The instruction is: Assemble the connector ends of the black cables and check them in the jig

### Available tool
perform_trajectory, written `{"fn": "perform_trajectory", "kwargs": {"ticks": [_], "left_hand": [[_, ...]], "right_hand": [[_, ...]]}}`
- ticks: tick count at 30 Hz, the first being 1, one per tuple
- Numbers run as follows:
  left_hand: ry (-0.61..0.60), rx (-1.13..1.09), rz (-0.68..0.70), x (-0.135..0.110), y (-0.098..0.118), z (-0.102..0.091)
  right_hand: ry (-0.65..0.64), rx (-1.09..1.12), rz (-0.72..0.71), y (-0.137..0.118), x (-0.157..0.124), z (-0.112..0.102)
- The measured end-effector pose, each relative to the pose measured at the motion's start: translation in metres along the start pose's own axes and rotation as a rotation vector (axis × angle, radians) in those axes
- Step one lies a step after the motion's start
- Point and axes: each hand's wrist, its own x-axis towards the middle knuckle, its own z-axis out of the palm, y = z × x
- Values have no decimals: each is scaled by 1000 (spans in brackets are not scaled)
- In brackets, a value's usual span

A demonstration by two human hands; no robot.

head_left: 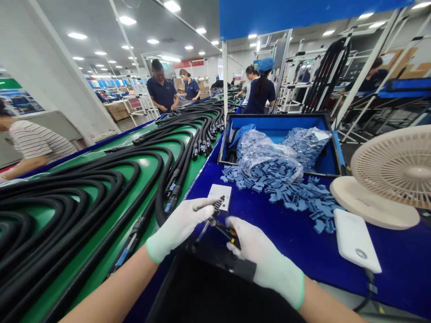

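Observation:
My left hand [183,224], in a white glove, is closed with thumb and fingertips on a small dark part with metal contacts [219,202], perhaps a cable connector. This part is just above a white block [215,192] with small holes. My right hand [259,251], also gloved, curls round a black-and-yellow handled tool [234,235]; its exact kind is hard to make out. Thin dark and shiny pieces lie between the two hands, partly blurred. Beyond them, many loose blue plastic clips [289,193] are heaped on the blue tabletop [283,251].
Black cables [111,184] lie in curves over the green conveyor [141,163] to the left. A black-rimmed bin [279,117] with bagged blue clips stands at the back. To the right are a beige fan [397,168] and a white power bank [355,237]. Co-workers stand farther off.

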Motion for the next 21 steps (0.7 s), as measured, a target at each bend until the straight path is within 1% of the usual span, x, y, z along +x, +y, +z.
{"fn": "perform_trajectory", "kwargs": {"ticks": [2, 4, 8, 10, 12, 15, 18, 19, 21], "left_hand": [[-43, 34, -6, 8, 0, 0], [-31, 73, -10, 13, -1, 3], [44, 149, -17, 15, -7, 12], [76, 182, -12, 15, -9, 16], [76, 202, 6, 16, -9, 17], [42, 218, 24, 17, -5, 16], [78, 208, 3, 18, 0, 14], [107, 191, 3, 18, 1, 14], [171, 121, 12, 16, 3, 13]], "right_hand": [[-1, 11, -41, 4, 0, 0], [-33, -16, -56, 8, 3, 1], [-53, -178, 41, 21, 16, 9], [-66, -212, 57, 25, 23, 13], [-70, -220, 58, 25, 25, 14], [-92, -211, 28, 22, 20, 7], [-97, -278, -42, 23, 14, -8], [-63, -342, -32, 25, 12, -13], [53, -447, 24, 30, 7, -21]]}}
